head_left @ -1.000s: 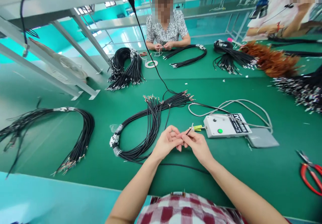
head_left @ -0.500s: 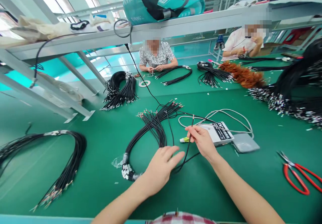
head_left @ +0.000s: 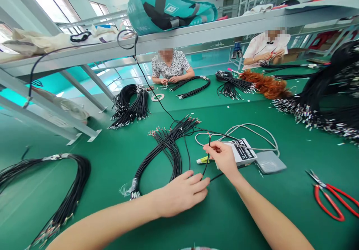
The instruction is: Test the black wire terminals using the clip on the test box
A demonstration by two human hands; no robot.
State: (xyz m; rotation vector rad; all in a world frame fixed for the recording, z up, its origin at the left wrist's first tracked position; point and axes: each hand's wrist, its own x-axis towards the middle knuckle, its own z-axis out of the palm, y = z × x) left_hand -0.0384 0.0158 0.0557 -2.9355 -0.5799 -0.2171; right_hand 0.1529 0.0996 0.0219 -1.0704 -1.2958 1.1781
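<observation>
My right hand (head_left: 221, 156) pinches a thin black cable (head_left: 209, 143) near its stripped upper end, where copper-coloured wire tips show. Lower down the same cable, my left hand (head_left: 186, 194) is palm down, its thumb and fingers closed around the strand; the exact grip is partly hidden under the fingers. To the left lies a looped bundle of black cables (head_left: 146, 164) with stripped ends fanned out and a clear wrap at the bend. Just behind my right hand sit a white box with a black label (head_left: 242, 151) and a yellow-green plug-like piece (head_left: 202, 160).
A grey pedal-like block (head_left: 271, 162) with a grey cord adjoins the box. Red-handled pliers (head_left: 327, 194) lie open at right. Another cable bundle (head_left: 81, 167) rests at left, and more bundles (head_left: 130, 106) lie farther back. Two people (head_left: 171, 64) sit across, beneath a raised shelf (head_left: 92, 46).
My left hand has moved down and right and closed on the cable. My right hand still pinches it near the stripped end. The view has shifted slightly.
</observation>
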